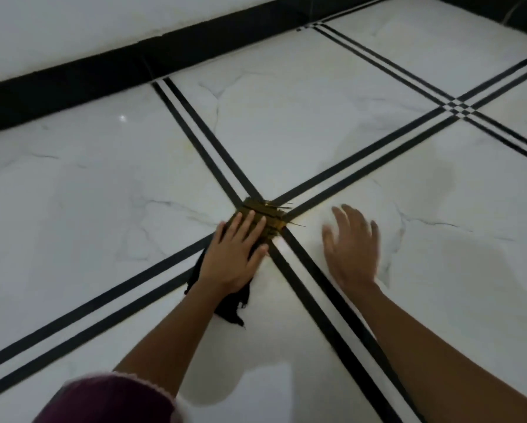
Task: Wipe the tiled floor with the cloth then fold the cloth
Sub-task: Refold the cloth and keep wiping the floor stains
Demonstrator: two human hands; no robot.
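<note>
Left hand (236, 256) flat, fingers spread, pressing a dark, frayed cloth (257, 218) with a mustard end onto glossy marble-look tiled floor (317, 123), right hand (352, 245) open, empty, blurred, seemingly hovering.

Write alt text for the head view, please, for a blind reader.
A left hand presses flat on a dark cloth with a mustard striped end, where black double lines cross on a white tiled floor. The right hand, open and blurred, holds nothing.

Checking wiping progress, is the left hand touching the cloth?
Touching. The head view shows the left hand lying flat on the cloth, fingers spread across its mustard part, with dark fabric sticking out under the wrist.
</note>
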